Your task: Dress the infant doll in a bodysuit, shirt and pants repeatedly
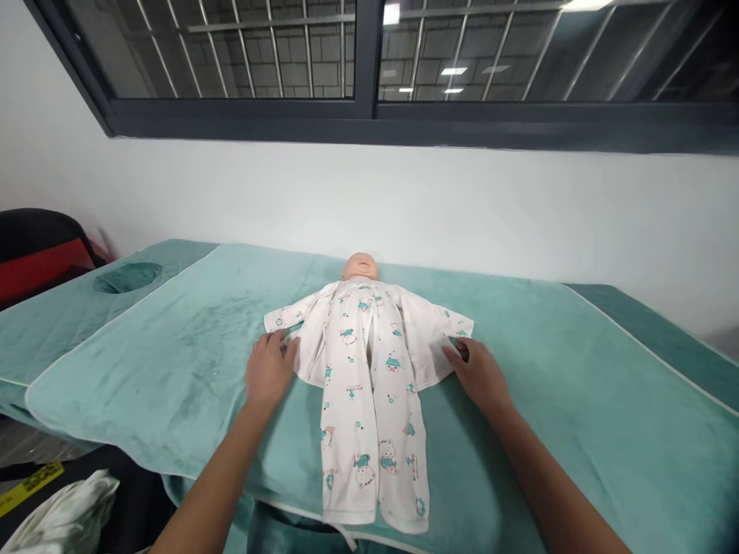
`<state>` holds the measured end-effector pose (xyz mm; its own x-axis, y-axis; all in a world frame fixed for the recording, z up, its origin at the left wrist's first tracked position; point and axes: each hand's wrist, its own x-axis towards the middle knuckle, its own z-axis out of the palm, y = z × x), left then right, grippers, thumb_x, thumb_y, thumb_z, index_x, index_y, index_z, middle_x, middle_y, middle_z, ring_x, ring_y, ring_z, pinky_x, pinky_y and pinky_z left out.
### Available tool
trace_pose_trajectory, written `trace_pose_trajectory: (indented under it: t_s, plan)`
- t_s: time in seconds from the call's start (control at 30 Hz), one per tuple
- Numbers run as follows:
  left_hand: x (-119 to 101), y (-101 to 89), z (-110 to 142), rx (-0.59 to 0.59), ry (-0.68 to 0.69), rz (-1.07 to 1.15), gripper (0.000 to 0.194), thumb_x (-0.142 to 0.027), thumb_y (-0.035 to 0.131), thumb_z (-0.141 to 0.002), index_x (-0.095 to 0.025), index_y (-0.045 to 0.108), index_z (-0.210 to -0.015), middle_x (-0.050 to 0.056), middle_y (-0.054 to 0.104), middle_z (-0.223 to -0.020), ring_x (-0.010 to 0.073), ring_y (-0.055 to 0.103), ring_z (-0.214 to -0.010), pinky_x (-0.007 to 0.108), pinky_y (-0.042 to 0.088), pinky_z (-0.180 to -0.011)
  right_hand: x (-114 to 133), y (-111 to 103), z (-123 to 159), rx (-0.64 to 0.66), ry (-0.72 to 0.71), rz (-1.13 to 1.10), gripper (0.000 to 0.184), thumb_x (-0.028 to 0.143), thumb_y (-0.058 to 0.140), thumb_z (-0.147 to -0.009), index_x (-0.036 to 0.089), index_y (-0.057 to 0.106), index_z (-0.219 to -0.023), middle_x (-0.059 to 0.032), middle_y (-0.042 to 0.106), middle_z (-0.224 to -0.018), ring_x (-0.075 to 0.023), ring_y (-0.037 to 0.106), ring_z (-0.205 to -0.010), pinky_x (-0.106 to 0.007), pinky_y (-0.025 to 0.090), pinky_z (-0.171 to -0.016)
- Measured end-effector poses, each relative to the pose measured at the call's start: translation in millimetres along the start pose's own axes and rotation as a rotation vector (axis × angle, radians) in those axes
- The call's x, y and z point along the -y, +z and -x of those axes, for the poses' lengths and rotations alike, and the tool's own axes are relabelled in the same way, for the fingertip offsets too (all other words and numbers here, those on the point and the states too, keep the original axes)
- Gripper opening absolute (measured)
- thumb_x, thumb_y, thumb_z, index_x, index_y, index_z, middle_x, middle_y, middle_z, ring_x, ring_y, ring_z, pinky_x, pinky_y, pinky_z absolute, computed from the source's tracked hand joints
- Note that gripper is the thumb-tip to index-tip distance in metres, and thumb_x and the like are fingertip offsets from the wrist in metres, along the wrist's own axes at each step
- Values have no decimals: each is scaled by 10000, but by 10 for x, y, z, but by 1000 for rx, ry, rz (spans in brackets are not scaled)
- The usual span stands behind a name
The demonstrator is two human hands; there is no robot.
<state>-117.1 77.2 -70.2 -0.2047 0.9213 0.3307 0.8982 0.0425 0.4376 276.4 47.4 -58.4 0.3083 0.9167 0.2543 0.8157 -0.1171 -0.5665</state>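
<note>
A white baby shirt point(424, 338) with teal and pink animal prints lies spread over a doll, sleeves out to both sides. Matching baby pants point(349, 415) lie lengthwise on top of it, legs toward me. Only the doll's head point(360, 266) shows past the neckline. My left hand point(270, 369) is at the shirt's left side, just below the sleeve, thumb and fingers closed on the fabric edge. Opposite it, my right hand point(476, 373) pinches the shirt's right side edge near the cuff. The fingertips of both hands are partly hidden.
Under the clothes is a padded table with a teal plush cover point(173, 362). A white wall point(277, 200) and a dark-framed barred window point(363, 119) stand behind. A red and black chair point(46, 250) is at left; a crumpled pale cloth point(66, 519) lies at lower left.
</note>
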Motion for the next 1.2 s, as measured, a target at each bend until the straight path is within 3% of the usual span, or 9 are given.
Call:
trace_pose_trajectory:
  t_s: [0.2,0.3,0.43,0.53,0.6,0.7,0.83,1.0,1.2]
  plan:
    - [-77,12,-128,55,-28,-40,340,-443,464,-902,-162,651,-939,144,669,-1011,326,585,-987,409,426,-805,207,-126,-369,320,87,-166,247,412,674,-687,183,588,-651,-8,593,-643,-181,563,-638,-275,407,-584]
    - [-77,0,-82,42,-32,-31,284,-428,495,-878,-174,621,-883,123,663,-914,316,582,-961,376,407,-773,381,-208,-434,438,28,-526,297,463,562,-793,184,626,-872,-26,667,-798,-193,621,-717,-296,480,-651]
    - [-58,-17,-41,20,-87,31,260,-439,469,-879,-198,566,-857,83,628,-815,262,585,-812,318,376,-674,827,-248,-379,386,-58,-978,337,445,474,-863,193,561,-1070,-87,697,-1027,-236,670,-876,-344,526,-745]
    - [-46,-32,-27,17,-119,116,233,-440,462,-883,-218,513,-836,40,613,-772,217,559,-713,287,346,-628,1209,-229,-196,503,-317,-775,221,426,499,-891,229,569,-962,-79,658,-1216,-270,625,-1113,-394,518,-882]
    - [-39,-40,-16,26,-135,215,226,-441,486,-870,-225,482,-803,13,594,-727,200,536,-675,278,333,-619,1385,-210,-34,584,-602,-482,145,367,544,-889,236,601,-867,-49,587,-1351,-283,437,-1353,-445,421,-1046]
    - [-31,-44,-1,34,-151,343,229,-438,526,-843,-227,463,-779,-10,572,-690,184,513,-643,277,332,-624,1483,-192,175,541,-834,-187,169,303,536,-908,233,641,-795,-19,525,-1424,-268,307,-1437,-505,280,-1149]
    - [-48,-55,2,30,-148,477,225,-438,553,-818,-221,493,-800,-15,580,-717,175,518,-673,276,368,-647,1471,-156,252,537,-711,-337,186,325,506,-935,252,669,-883,-27,659,-1237,-219,574,-1203,-438,427,-1052]
    - [-193,-177,-17,52,-129,701,329,-499,564,-803,-184,602,-888,19,634,-833,176,564,-765,263,440,-677,1647,81,-13,435,-582,-532,196,271,486,-920,238,634,-1044,-44,643,-1192,-179,616,-1065,-336,516,-892]
    - [-572,-433,15,17,-207,1187,373,-477,677,-766,-156,693,-955,33,675,-896,169,581,-814,254,456,-718,2193,578,-441,280,-760,-16,502,176,548,-830,261,473,-1319,-69,528,-1257,-162,601,-845,-279,463,-638]
